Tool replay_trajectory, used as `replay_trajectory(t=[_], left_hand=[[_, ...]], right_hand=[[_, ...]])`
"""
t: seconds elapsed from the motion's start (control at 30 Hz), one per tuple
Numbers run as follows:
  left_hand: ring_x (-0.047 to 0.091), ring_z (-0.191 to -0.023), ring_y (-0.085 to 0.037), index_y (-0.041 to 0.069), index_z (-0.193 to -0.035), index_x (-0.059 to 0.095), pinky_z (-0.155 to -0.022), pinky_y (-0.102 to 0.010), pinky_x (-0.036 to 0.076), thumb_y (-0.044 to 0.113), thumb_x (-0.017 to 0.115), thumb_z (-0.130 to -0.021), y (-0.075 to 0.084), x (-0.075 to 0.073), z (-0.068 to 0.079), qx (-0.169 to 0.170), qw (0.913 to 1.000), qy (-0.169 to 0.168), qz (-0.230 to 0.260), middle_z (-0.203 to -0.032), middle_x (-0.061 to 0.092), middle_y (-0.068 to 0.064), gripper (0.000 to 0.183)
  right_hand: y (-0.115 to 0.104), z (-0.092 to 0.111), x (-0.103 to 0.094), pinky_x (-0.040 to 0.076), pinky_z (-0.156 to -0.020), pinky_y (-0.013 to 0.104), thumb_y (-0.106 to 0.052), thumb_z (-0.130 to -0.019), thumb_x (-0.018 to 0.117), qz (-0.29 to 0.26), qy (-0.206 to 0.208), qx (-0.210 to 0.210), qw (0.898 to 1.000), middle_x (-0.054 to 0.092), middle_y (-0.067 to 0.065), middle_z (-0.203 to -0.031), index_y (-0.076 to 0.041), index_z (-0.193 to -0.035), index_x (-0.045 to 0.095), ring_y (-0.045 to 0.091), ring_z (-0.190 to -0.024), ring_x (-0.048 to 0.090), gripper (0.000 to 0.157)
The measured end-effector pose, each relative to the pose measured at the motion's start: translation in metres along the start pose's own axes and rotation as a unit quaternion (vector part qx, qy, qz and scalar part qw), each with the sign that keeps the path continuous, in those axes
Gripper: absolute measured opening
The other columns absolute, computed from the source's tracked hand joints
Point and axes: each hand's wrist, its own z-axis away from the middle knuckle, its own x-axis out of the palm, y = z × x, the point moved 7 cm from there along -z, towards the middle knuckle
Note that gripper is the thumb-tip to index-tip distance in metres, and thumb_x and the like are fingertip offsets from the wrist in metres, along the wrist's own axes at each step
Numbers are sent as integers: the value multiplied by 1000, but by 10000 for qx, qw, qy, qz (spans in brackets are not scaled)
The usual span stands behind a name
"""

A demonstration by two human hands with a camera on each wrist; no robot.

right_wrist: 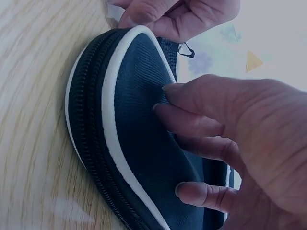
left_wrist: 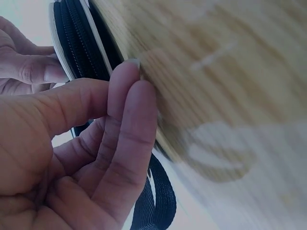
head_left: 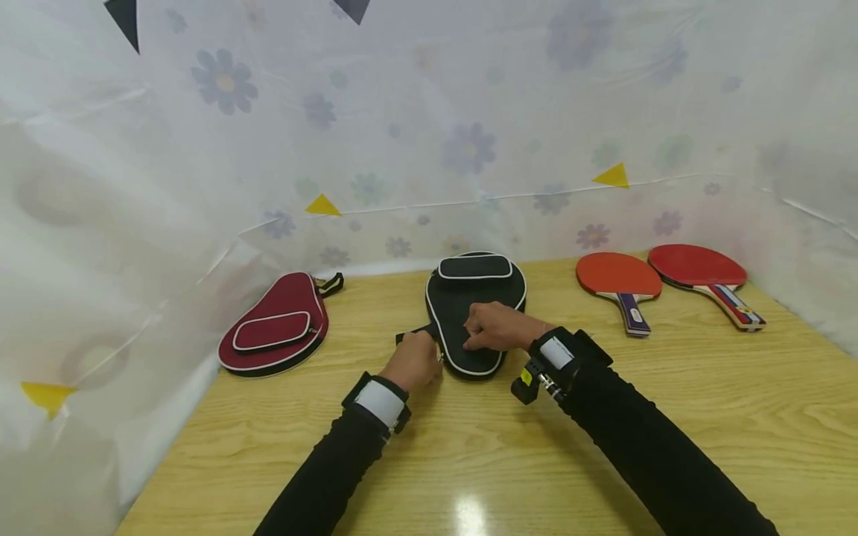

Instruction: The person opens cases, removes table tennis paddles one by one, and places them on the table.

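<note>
A black table tennis bat case (head_left: pixel 456 320) with white piping lies on the table, its narrow end toward me. My left hand (head_left: pixel 414 361) is at its left edge, thumb and fingertips pinched together right beside the zipper (left_wrist: pixel 79 43); the zipper pull between them is mostly hidden. On the case's narrow part rests my right hand (head_left: pixel 499 327). Its thumb and forefinger (right_wrist: pixel 184 117) pinch at the black fabric, while the other fingers bend against the top. A black strap (left_wrist: pixel 156 191) hangs past the left hand's fingers.
A dark red bat case (head_left: pixel 278 298) with a front pocket lies to the left. On the right are two table tennis bats, an orange-red one (head_left: pixel 618 273) and a red one (head_left: pixel 697 264). Behind the wooden table (head_left: pixel 536 461) hangs a flower-patterned sheet (head_left: pixel 415 126).
</note>
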Motion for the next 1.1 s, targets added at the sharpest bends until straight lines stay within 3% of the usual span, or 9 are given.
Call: replay_trajectory(t=[0.33,0.47,0.6,0.7,0.77,0.83,0.93,1.1], left_hand=[[58,-44,-13,6,-52,58,-43,-22,37,-8,69,-82,-3,0,-3,-136,9998,36,136,-50,60,-2,35],[52,-43,-10,8,-53,57,-44,-22,36,-7,69,-80,0,3,1,-15,9998,-83,170,-48,55,3,34],[42,-41,-9,10,-50,56,-43,-22,31,-4,71,-81,4,2,4,35,9999,-160,-12,-45,48,6,37],[47,-49,-12,4,-67,65,-47,-25,36,-3,69,-85,14,-3,6,249,9993,-53,-260,-57,56,1,19],[59,-64,-19,-3,-90,68,-56,-30,47,1,66,-90,24,-7,7,133,9988,113,-452,-77,64,-9,5],[64,-88,-29,-7,-117,63,-71,-38,54,8,63,-96,37,-8,8,28,9975,325,-635,-105,64,-19,26],[56,-117,-43,-9,-133,53,-89,-52,53,27,61,-102,53,-1,5,-244,9946,522,-861,-129,51,-29,49],[49,-125,-46,-7,-138,52,-90,-59,52,51,63,-96,73,26,-2,-235,9873,713,-1397,-134,48,-29,72]], right_hand=[[-1,4,-1,40,-69,28,-17,-92,74,-31,137,-76,9999,48,-2,-84,-16,-61,48,9,-72,44,41],[1,8,2,41,-69,28,-19,-92,75,-36,152,-35,9999,50,-2,-85,-16,-64,52,10,-73,46,37],[1,12,0,44,-71,30,-20,-93,74,-19,165,-99,9998,54,-1,-88,-15,-76,63,12,-77,50,21],[4,15,-7,48,-76,33,-18,-95,71,21,336,-127,9994,59,0,-94,-14,-89,70,15,-84,56,7],[7,17,-13,50,-80,38,-16,-96,69,74,615,-62,9981,62,3,-98,-11,-98,71,18,-88,58,6],[11,20,-20,51,-83,42,-16,-97,68,131,1006,111,9948,63,8,-102,-7,-104,70,23,-92,59,11],[20,24,-28,48,-91,51,-18,-98,66,221,1558,538,9861,62,17,-112,-1,-114,66,34,-102,59,23],[35,31,-30,43,-99,63,-24,-100,63,155,1977,1469,9691,53,30,-130,6,-130,57,50,-118,50,42]])
